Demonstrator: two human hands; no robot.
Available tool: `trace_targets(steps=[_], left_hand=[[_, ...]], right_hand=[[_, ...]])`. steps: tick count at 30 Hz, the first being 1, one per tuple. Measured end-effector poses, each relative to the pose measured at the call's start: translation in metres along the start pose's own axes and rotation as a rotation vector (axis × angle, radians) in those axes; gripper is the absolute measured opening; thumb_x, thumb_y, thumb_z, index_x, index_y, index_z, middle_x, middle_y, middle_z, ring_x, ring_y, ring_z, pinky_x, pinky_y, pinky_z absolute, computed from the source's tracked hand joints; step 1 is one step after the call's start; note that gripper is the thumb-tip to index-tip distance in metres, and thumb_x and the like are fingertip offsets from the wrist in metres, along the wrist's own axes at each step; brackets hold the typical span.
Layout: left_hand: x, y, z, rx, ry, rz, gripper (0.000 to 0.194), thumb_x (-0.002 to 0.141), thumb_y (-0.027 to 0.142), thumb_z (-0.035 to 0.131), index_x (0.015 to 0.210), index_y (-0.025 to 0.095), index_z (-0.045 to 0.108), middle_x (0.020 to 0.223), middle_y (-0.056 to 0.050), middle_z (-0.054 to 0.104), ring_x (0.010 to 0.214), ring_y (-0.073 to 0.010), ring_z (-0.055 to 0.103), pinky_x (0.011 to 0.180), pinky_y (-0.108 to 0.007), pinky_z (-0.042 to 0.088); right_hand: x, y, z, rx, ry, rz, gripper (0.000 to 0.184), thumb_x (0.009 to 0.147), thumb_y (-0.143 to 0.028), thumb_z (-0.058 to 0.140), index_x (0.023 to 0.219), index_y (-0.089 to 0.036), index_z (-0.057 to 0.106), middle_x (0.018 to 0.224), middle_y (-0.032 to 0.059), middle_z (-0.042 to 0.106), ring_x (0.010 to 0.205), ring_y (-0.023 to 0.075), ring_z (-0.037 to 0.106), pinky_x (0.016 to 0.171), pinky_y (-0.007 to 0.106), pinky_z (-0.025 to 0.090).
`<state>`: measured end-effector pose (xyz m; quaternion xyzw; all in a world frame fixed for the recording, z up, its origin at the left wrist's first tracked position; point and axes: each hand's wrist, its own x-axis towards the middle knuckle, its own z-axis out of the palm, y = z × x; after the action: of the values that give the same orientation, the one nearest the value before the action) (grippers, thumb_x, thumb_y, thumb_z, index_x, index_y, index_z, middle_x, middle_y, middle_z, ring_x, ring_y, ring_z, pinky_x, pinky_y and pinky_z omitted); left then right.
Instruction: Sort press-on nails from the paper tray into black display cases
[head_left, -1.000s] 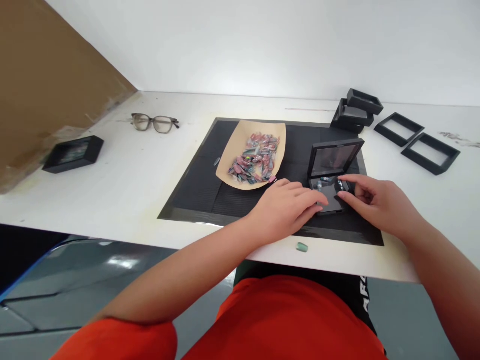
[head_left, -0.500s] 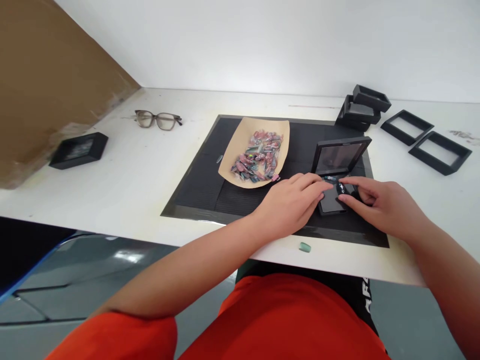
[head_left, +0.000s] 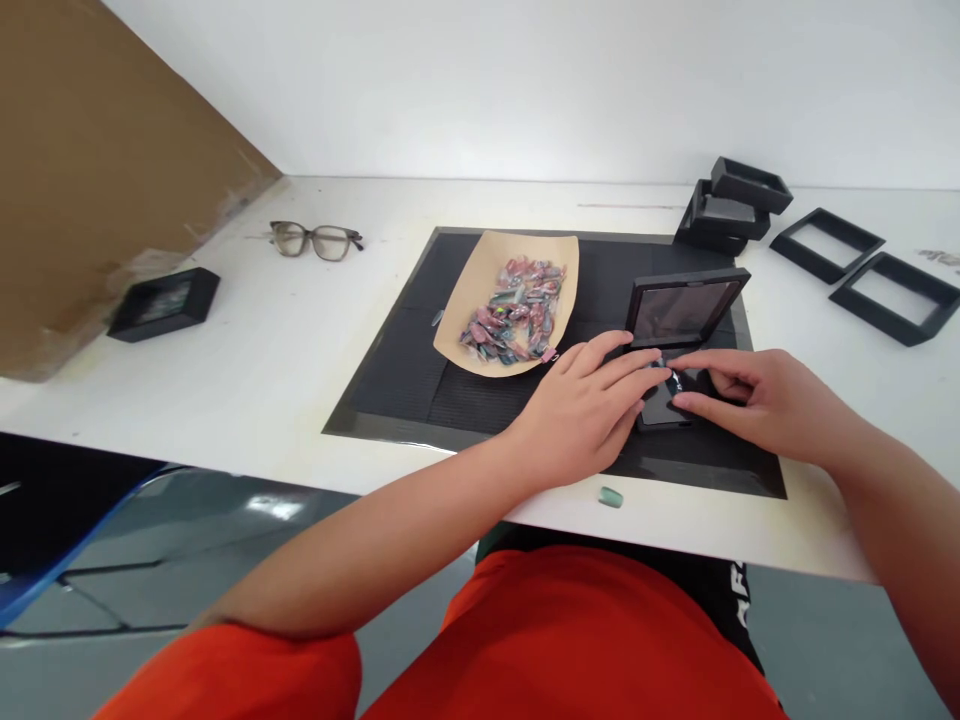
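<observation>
Pinching dark piece (head_left: 676, 382) over open case (head_left: 682, 311).

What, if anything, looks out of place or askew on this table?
One small green piece lies alone near the front edge of the white table, off the black mat and apart from the open black case. The stacked black frames also sit unevenly, at different angles. No damage is evident.

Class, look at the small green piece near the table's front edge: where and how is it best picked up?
Probably by pinching its two long sides: the green piece is longer than wide, lying roughly along the front edge of the table. Come from above and the right, as the left hand is beyond it, towards the left.
</observation>
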<state>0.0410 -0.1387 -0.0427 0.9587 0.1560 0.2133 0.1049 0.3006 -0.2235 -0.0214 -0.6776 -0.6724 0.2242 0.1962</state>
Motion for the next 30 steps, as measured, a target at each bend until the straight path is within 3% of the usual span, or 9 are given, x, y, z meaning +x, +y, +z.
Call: trace_targets(steps=[4,8,10,14,17,22,30], left_hand=[[-0.002,0.001,0.000,-0.022,-0.041,0.020,0.049,0.118,0.032,0.042,0.160,0.014,0.060,0.159,-0.012,0.068,0.162,-0.0345,0.046,0.126,-0.051,0.047],[-0.003,0.002,-0.003,-0.064,-0.020,0.022,0.058,0.120,0.049,0.037,0.161,0.014,0.057,0.159,-0.012,0.069,0.164,-0.0334,0.043,0.128,-0.049,0.045],[-0.003,0.002,-0.004,-0.067,0.009,0.022,0.058,0.120,0.049,0.038,0.158,0.013,0.060,0.155,-0.013,0.071,0.160,-0.0335,0.048,0.125,-0.048,0.048],[-0.001,0.004,-0.008,-0.052,0.020,-0.002,0.048,0.118,0.044,0.044,0.148,0.015,0.068,0.141,-0.014,0.077,0.134,-0.0304,0.065,0.109,-0.045,0.056],[0.001,0.004,-0.009,-0.016,-0.022,-0.021,0.042,0.117,0.041,0.046,0.139,0.017,0.072,0.132,-0.013,0.078,0.122,-0.0288,0.070,0.097,-0.043,0.059],[-0.002,0.006,-0.006,0.045,-0.057,-0.016,0.039,0.117,0.039,0.047,0.133,0.017,0.074,0.131,-0.013,0.077,0.121,-0.0286,0.069,0.093,-0.042,0.059],[-0.006,0.012,-0.001,0.123,-0.006,-0.016,0.039,0.116,0.038,0.047,0.132,0.016,0.074,0.130,-0.013,0.077,0.114,-0.0282,0.069,0.088,-0.042,0.057]], right_hand=[[-0.006,-0.001,-0.003,0.085,-0.033,-0.035,0.060,0.093,-0.079,0.069,0.122,-0.029,0.087,0.060,-0.0075,0.034,0.054,0.0140,0.030,0.051,0.032,0.029],[-0.010,0.001,-0.002,0.039,0.179,-0.041,0.056,0.095,-0.075,0.069,0.119,-0.028,0.087,0.060,-0.0074,0.034,0.055,0.0145,0.033,0.056,0.033,0.035],[-0.010,0.003,-0.002,-0.019,0.231,-0.010,0.058,0.095,-0.076,0.067,0.119,-0.027,0.086,0.060,-0.0070,0.036,0.054,0.0146,0.034,0.057,0.033,0.037],[-0.008,0.006,0.001,-0.063,0.183,0.028,0.060,0.094,-0.077,0.066,0.121,-0.027,0.085,0.057,-0.0064,0.039,0.050,0.0150,0.037,0.053,0.032,0.036],[-0.006,0.005,0.004,-0.090,0.165,0.043,0.058,0.095,-0.076,0.065,0.122,-0.028,0.085,0.056,-0.0057,0.043,0.048,0.0158,0.040,0.052,0.032,0.037],[-0.006,0.004,0.005,-0.117,0.156,0.055,0.059,0.095,-0.078,0.063,0.121,-0.030,0.084,0.056,-0.0048,0.046,0.048,0.0164,0.041,0.052,0.033,0.036],[-0.008,0.004,0.004,-0.124,0.163,0.061,0.062,0.095,-0.080,0.062,0.123,-0.029,0.083,0.056,-0.0058,0.046,0.047,0.0160,0.042,0.053,0.033,0.037]])
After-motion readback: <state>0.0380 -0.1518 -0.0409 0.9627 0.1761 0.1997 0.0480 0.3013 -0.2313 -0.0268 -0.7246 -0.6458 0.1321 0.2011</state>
